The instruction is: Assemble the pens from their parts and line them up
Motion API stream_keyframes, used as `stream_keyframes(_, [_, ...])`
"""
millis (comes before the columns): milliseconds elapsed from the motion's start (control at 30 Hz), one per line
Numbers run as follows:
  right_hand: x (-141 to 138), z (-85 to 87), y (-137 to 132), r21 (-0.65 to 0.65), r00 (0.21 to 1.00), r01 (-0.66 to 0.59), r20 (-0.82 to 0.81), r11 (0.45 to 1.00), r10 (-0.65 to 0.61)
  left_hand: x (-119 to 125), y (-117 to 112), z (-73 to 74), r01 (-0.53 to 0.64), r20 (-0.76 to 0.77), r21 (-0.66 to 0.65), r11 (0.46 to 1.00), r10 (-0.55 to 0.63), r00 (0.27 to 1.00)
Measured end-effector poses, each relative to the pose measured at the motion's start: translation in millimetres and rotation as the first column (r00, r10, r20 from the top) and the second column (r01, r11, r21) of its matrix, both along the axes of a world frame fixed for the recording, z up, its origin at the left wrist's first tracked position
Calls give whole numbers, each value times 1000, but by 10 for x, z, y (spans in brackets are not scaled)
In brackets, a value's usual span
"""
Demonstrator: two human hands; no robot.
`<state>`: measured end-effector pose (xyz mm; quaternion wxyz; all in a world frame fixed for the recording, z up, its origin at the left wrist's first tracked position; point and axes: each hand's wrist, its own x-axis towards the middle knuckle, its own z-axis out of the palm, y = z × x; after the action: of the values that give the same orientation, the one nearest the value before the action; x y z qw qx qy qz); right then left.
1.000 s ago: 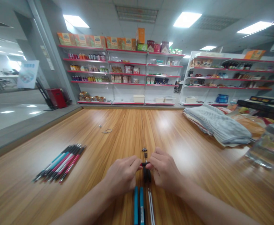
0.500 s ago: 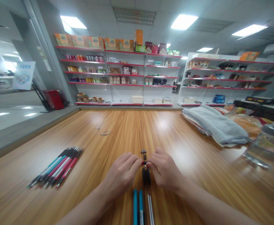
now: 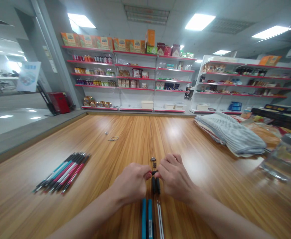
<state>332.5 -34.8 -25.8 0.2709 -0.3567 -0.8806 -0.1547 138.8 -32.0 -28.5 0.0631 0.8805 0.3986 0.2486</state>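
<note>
My left hand and my right hand meet above the table's middle, fingers closed. Between their fingertips is a small black pen part, with a bit of red at the left side. Most of it is hidden by the fingers. Just below lie two black pen sections. Nearer to me are blue pen barrels and thin white refills, running out of the picture. Beyond my fingertips sit some tiny dark metallic parts, too small to make out.
A row of several assembled-looking pens in blue, black, white and pink lies at left. A thin looped strip lies farther back. Folded striped cloth and a clear jar stand at right. Stocked shelves line the back.
Both hands stay together on the pen part. My left hand's fingers have curled and turned, and my right hand's knuckles have risen slightly. The view has shifted a little.
</note>
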Motion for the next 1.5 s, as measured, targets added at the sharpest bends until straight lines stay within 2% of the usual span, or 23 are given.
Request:
stream_keyframes(67, [0,7,-12,4,1000,-2,-8,1000,2,0,4,30,2,-5,-27,1000,-2,1000])
stream_keyframes(133, [0,18,-20,-6,999,-1,-43,1000,0,-2,2,47,-9,-28,15,1000,10,1000])
stream_keyframes(200, [-2,33,-24,-51,995,9,-94,999,-13,-7,-7,52,-26,-78,147,989,38,996])
stream_keyframes(300, [-9,48,-24,-182,992,21,-123,983,-43,-18,-26,41,9,-183,366,931,63,981])
stream_keyframes(367, [-17,45,-19,-246,995,16,-92,969,-40,-23,-38,26,51,-235,404,913,50,971])
stream_keyframes(467, [-35,31,-19,-221,999,22,-29,975,-29,-12,-47,15,-8,-209,287,958,70,975])
stream_keyframes(567, [-50,39,-40,-117,999,28,25,993,-25,22,-35,45,-128,-131,8,992,128,983])
stream_keyframes(633, [-48,63,-58,-60,999,16,44,998,-13,40,-18,75,-110,-77,-212,971,96,992])
stream_keyframes(700, [-34,84,-66,-36,1000,14,24,999,-13,43,-3,81,-78,2,-286,955,82,997])
stream_keyframes(733, [-24,86,-63,-39,1000,20,-6,999,-20,38,2,68,-84,35,-240,967,95,995])
stream_keyframes(800, [1,62,-41,-77,995,30,-88,997,-37,18,13,9,-108,61,-49,993,111,992])
stream_keyframes(867, [23,2,-4,-138,984,22,-172,990,-46,-7,29,-71,-59,39,113,992,54,998])
stream_keyframes(933, [37,-73,34,-195,970,10,-236,981,-57,-29,54,-142,19,24,191,981,-25,999])
stream_keyframes(1033, [35,-155,62,-239,949,-8,-307,971,-68,-47,93,-202,68,40,243,968,-80,996])
stream_keyframes(1167, [16,-171,47,-242,920,-59,-389,968,-41,-54,109,-225,69,49,219,973,-82,995])
stream_keyframes(1300, [25,-177,57,-266,903,-65,-425,962,-57,-51,87,-219,69,50,211,975,-81,995])
stream_keyframes(1500, [34,-195,60,-263,888,-87,-457,961,-44,-43,72,-190,62,34,272,960,-75,997])
